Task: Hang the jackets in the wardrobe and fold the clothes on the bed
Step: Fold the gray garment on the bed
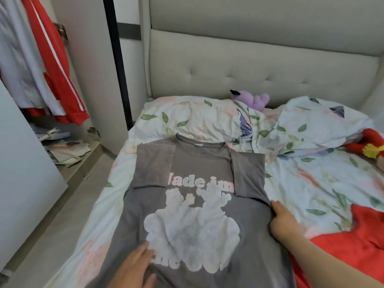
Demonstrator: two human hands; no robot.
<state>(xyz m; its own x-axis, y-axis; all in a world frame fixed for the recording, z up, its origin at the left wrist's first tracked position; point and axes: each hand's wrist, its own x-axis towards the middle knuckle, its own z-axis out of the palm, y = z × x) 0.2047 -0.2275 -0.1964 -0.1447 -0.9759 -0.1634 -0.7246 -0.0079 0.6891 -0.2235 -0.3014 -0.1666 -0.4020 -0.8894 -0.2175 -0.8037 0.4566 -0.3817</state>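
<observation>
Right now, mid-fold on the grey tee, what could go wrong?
The right hand holds the grey T-shirt at its side edge; folding over may flip the tucked sleeve open.
The left hand pins only the lower front, so the collar end could slide.
The red garment beside the right hand might get caught.

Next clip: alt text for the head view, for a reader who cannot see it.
A grey T-shirt lies face up on the floral bed sheet, sleeves folded in, left hand flat on its lower front, right hand holding its side edge. Red-and-white jackets hang in the wardrobe; a purple plush toy sits by the headboard.
</observation>
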